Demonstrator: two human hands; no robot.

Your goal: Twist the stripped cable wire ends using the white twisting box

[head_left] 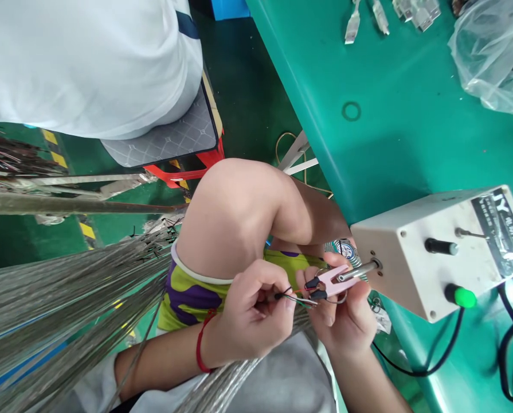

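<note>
1. Left hand point(260, 312), a red cord at its wrist: the grip is closed, thumb and fingertips pinching a set of thin wires point(301, 299).
2. Wires, between the two hands: black, red, green and pale strands point from the left fingertips toward 3 o'clock, their ends beside the black tips of the clip. Whether the clip bites any strand cannot be told.
3. Right hand point(344, 315): the grip is closed about a pink clip point(334, 281), with the thumb near its machine end and fingers along its other side.
4. Pink clip: two-armed and black-tipped, it lies at one end of a metal shaft point(359, 270), its tips facing about 9 o'clock.
5. White machine box point(411, 246), at about 3 o'clock from the clip: it bears the shaft, a black knob point(440, 246), a toggle switch point(470, 233) and a green button point(465, 297).
6. Green counter point(368, 160): it carries the box; USB connectors point(353, 26) lie between 12 and 1 o'clock from the right hand, a clear plastic bag point(490, 63) at 1 o'clock.
7. Grey cables point(110, 287), bundled at 9 o'clock from the left hand.
8. Co-worker in a white shirt point(88, 63), at 11 o'clock from the left hand, seated on a grey cushion point(170, 135).
</note>
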